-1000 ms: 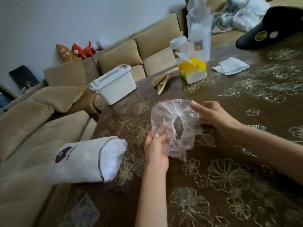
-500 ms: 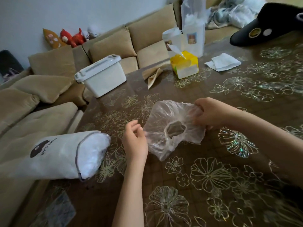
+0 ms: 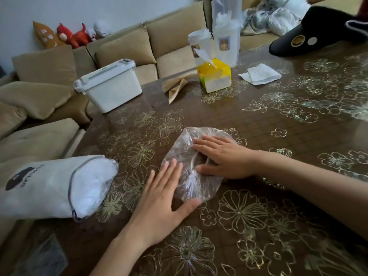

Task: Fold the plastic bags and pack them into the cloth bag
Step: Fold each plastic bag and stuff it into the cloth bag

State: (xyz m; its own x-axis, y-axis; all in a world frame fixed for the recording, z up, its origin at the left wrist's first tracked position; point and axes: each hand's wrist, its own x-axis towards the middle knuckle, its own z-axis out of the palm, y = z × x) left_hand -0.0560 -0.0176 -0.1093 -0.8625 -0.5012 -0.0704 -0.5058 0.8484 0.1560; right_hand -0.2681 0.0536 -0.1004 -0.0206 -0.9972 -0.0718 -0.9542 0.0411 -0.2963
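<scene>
Plastic bag (image 3: 196,186) lies flat, not yet folded, under spread left hand (image 3: 161,198) and right hand (image 3: 223,158); part-filled cloth bag (image 3: 51,186) waits nearby.

1. The plastic bag (image 3: 196,184) is seen as thin, clear film, creased and faintly shiny.
2. The cloth bag (image 3: 45,186) is made of white woven fabric with a matt finish.
3. The table (image 3: 268,124) is covered by a smooth, glossy brown sheet, printed with gold flowers.
4. The storage box (image 3: 113,92) is formed of hard, smooth white plastic.
5. The tissue box (image 3: 216,80) is made of yellow cardboard.
6. The sofa (image 3: 123,48) is upholstered in matt beige cloth.
</scene>
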